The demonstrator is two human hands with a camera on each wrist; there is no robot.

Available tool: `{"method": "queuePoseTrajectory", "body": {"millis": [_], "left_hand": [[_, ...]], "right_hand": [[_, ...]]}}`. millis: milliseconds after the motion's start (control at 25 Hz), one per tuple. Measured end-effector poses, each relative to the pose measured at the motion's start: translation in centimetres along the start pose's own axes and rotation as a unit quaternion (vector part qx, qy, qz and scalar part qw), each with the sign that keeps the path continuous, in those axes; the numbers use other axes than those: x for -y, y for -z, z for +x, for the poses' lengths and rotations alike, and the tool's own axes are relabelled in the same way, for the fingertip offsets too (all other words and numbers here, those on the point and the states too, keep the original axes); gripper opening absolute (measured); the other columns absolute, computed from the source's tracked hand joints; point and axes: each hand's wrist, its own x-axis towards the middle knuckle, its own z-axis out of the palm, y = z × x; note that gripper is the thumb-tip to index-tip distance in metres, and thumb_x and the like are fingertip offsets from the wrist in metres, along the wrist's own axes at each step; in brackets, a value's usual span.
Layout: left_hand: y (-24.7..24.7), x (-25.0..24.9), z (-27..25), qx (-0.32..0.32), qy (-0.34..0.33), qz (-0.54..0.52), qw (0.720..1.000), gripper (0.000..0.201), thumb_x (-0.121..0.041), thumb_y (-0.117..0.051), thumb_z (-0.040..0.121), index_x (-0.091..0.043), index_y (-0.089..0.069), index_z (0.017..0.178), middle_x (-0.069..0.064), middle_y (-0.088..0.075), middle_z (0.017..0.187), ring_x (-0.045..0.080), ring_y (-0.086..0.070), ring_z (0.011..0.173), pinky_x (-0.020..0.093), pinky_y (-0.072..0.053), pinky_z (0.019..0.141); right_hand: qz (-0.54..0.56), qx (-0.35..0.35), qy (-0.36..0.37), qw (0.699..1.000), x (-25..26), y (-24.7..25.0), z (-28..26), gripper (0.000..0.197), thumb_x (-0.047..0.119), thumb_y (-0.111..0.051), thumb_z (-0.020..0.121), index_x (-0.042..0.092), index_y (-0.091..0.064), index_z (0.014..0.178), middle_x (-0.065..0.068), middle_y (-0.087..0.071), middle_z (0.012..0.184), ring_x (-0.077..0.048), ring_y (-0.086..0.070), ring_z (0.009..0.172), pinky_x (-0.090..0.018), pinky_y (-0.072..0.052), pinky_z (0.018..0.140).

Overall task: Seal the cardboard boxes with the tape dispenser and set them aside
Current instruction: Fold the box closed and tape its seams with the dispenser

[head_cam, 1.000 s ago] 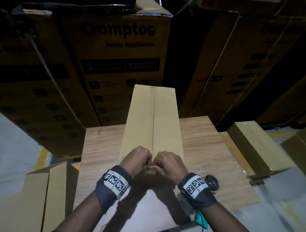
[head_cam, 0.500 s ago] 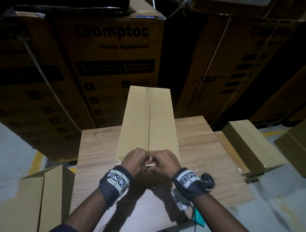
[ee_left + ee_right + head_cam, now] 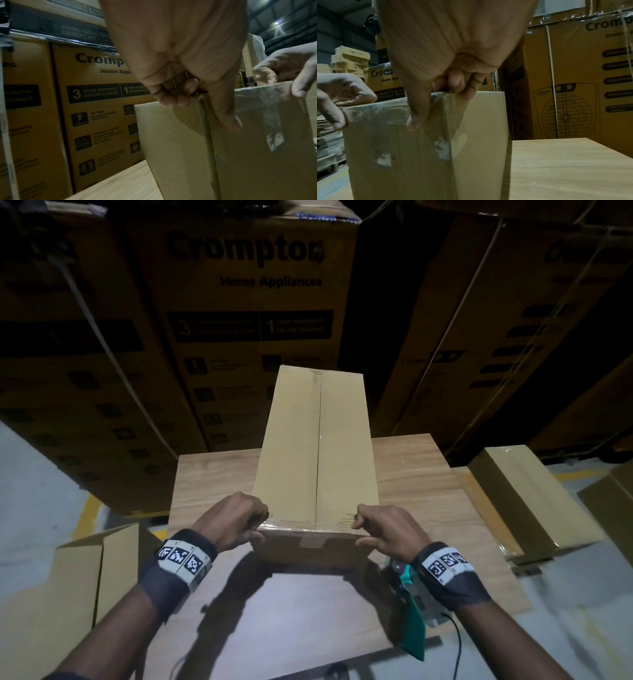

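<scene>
A long plain cardboard box [image 3: 317, 446] lies lengthwise on the wooden table [image 3: 428, 474], flaps closed. Clear tape [image 3: 301, 523] runs along its near top edge and a strip hangs down the front face. My left hand [image 3: 257, 525] grips the near left corner, curled fingers on top and thumb [image 3: 228, 121] down the front face. My right hand [image 3: 363, 530] grips the near right corner the same way, its thumb [image 3: 416, 119] pressing tape on the front. The teal-handled tape dispenser [image 3: 411, 607] lies on the table under my right wrist.
Tall printed appliance cartons [image 3: 246, 302] wall off the far side. A taped box [image 3: 524, 498] lies to the right of the table. An open box [image 3: 85, 577] stands on the floor at the lower left.
Both hands have slid apart from the middle of the box's near edge out to its two corners.
</scene>
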Motion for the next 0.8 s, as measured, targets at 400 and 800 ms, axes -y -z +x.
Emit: {"method": "queuePoseTrajectory", "body": {"millis": [400,800], "left_hand": [[-0.3,1.5,0.2,-0.004,0.012,-0.221,0.975,0.045,-0.039,-0.095,0.064,-0.017,-0.056,0.066,-0.005,-0.06,0.063,0.006,-0.053,0.058,0.023,-0.043,0.055],[-2.0,-1.2,1.6,-0.073,0.156,-0.487,0.856,0.069,-0.039,-0.054,0.104,-0.023,-0.016,0.16,0.001,-0.04,0.154,0.017,-0.043,0.132,0.041,-0.034,0.115]], "right_hand": [[0.141,0.027,-0.009,0.99,-1.1,1.1,-0.5,0.039,0.029,-0.09,0.076,0.036,-0.06,0.101,0.01,-0.066,0.093,-0.005,-0.061,0.084,-0.024,-0.054,0.072],[0.502,-0.088,-0.214,0.833,0.0,-4.0,1.6,0.11,0.08,-0.074,0.066,0.044,-0.021,0.156,0.009,-0.041,0.158,-0.016,-0.044,0.141,-0.049,-0.037,0.119]]}}
